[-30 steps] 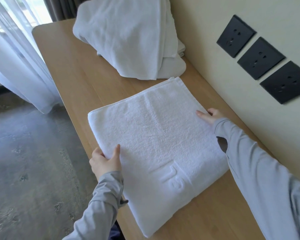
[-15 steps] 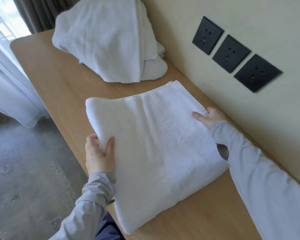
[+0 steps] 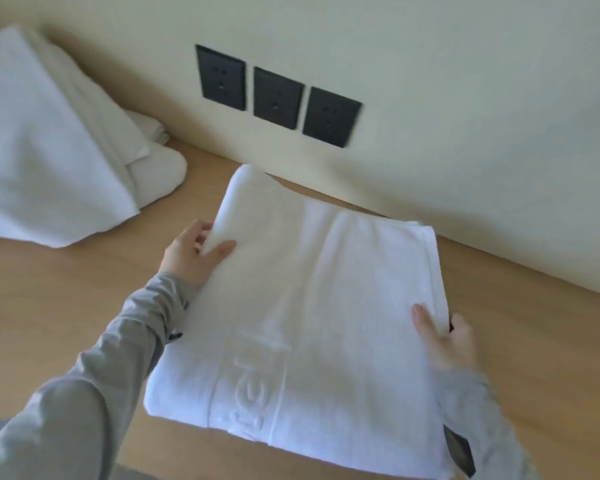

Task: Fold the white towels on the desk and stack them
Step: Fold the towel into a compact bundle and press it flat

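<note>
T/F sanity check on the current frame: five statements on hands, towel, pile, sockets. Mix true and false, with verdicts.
1. The left hand grips a corner of the folded towel, holding it up off the desk. True.
2. The right hand hovers clear of the folded towel. False: it pinches the towel's right edge.
3. Three black sockets sit in a row on the wall behind the desk. True.
4. The folded towel lies on top of the pile of towels. False: it lies on the desk, apart from the pile, which is to its left.
5. The folded towel is plain. False: raised lettering shows near its front edge.
</note>
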{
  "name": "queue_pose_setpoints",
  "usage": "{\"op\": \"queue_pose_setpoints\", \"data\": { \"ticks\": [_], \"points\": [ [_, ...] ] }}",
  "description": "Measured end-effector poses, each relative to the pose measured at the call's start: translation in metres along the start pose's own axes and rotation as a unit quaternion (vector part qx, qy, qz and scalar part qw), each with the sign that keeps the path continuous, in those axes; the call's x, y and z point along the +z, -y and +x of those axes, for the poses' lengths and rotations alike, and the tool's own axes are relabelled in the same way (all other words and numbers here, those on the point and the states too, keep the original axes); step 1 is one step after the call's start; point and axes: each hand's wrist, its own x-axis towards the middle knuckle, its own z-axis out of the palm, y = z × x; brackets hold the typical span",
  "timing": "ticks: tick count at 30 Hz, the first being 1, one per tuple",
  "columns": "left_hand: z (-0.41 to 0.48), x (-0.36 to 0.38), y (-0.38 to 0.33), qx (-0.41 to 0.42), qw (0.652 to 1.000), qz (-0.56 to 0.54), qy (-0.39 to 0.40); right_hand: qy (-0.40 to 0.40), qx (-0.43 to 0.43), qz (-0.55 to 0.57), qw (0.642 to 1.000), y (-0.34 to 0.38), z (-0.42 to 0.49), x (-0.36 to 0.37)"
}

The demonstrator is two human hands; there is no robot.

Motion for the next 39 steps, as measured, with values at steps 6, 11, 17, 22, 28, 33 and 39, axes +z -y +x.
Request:
{"op": "queue_pose_setpoints", "data": {
  "ticks": [6, 11, 17, 22, 28, 33, 39],
  "points": [
    [0.018, 0.043, 0.029, -0.029, 0.993, 0.076, 0.085, -0.012, 0.104, -0.043, 0.994, -0.056, -0.018, 0.020],
    [-0.003, 0.060, 0.031, 0.001, 0.953, 0.302, -0.025, -0.143, -0.007, -0.171, 0.975, -0.059, -0.033, 0.028],
    [-0.082, 0.120, 0.005, 0.279, 0.873, 0.389, 0.089, -0.041, -0.270, -0.269, 0.924, 0.017, -0.060, 0.129],
    [-0.048, 0.097, 0.048, 0.250, 0.856, 0.435, 0.122, 0.052, -0.267, -0.354, 0.895, -0.014, -0.030, 0.128],
    [-0.035, 0.083, 0.045, 0.191, 0.880, 0.426, 0.089, -0.005, -0.114, -0.385, 0.916, -0.045, 0.005, 0.060],
    [-0.016, 0.150, -0.009, 0.299, 0.845, 0.430, 0.111, 0.025, -0.232, -0.363, 0.902, 0.015, 0.030, 0.107],
    [0.040, 0.133, 0.014, 0.277, 0.836, 0.454, 0.132, 0.044, -0.231, -0.393, 0.889, -0.007, 0.059, 0.103]
  ]
}}
